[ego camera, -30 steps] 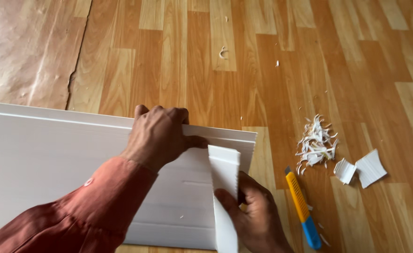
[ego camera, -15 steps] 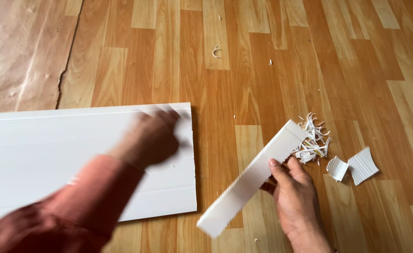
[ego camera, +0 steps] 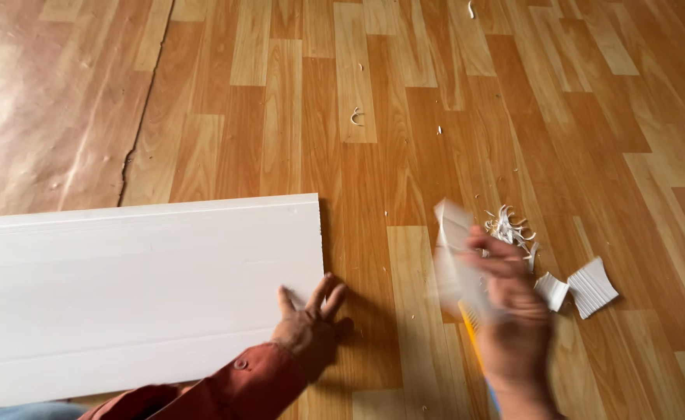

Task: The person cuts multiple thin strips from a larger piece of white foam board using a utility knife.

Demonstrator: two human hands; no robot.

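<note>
A long white panel lies flat on the wood-pattern floor, its cut end toward the middle of the view. My left hand rests at the panel's lower right corner, fingers spread, partly on the floor. My right hand is blurred with motion to the right and holds a white cut-off strip upright. A yellow and blue utility knife lies mostly hidden under that hand.
A pile of thin white shavings and two small white offcuts lie on the floor right of my right hand. Small white chips are scattered farther off. Brown sheet covering spreads over the floor at upper left.
The strip came away from the panel in my right hand and swung right, then upright. My left hand slid from the panel's top edge down to its lower right corner.
</note>
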